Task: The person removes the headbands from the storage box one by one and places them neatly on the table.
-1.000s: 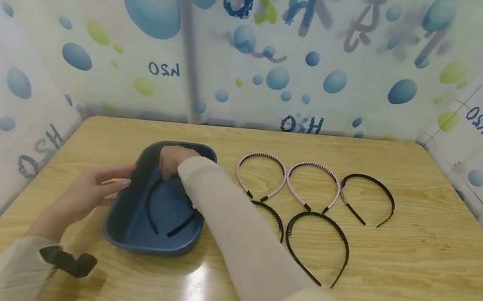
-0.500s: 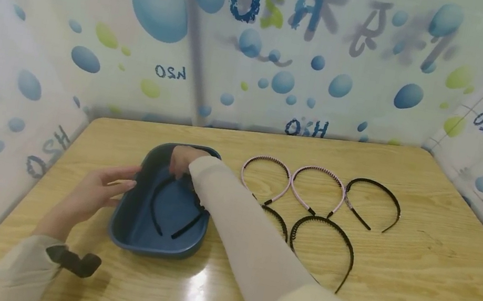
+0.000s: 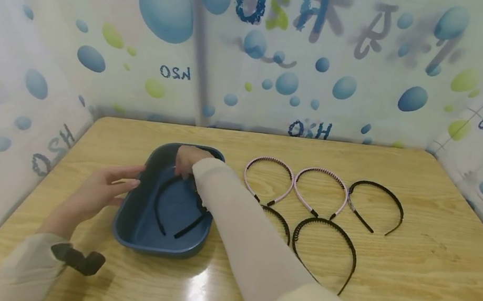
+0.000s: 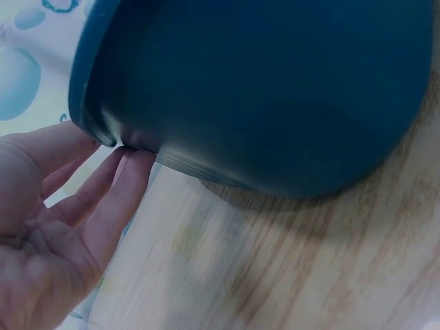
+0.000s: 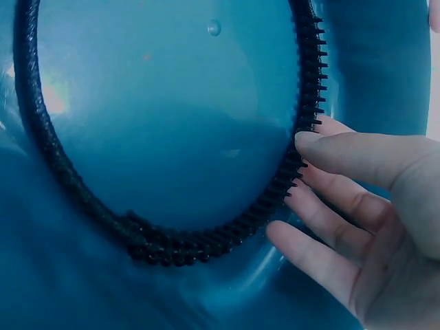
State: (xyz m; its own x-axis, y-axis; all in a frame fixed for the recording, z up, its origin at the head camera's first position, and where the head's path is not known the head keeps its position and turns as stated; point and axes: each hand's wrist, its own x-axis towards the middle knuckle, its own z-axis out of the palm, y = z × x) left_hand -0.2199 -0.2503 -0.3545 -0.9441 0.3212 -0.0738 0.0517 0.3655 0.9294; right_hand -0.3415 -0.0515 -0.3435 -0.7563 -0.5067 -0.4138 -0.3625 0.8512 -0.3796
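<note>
- I see my right hand (image 3: 187, 158) inside the blue tray (image 3: 131, 206), fingers straight, tips touching the black headband (image 3: 165, 202) lying on the tray floor.
- My left hand (image 3: 100, 191) is open, fingertips against the tray's outer left wall.
- Five headbands (image 3: 327, 239) lie on the table (image 3: 415, 286) right of the tray.

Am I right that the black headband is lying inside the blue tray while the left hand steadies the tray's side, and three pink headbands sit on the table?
Not quite: the head view shows two pink headbands on the table, not three. The black headband does lie in the blue tray, and the left hand touches its side.
</note>
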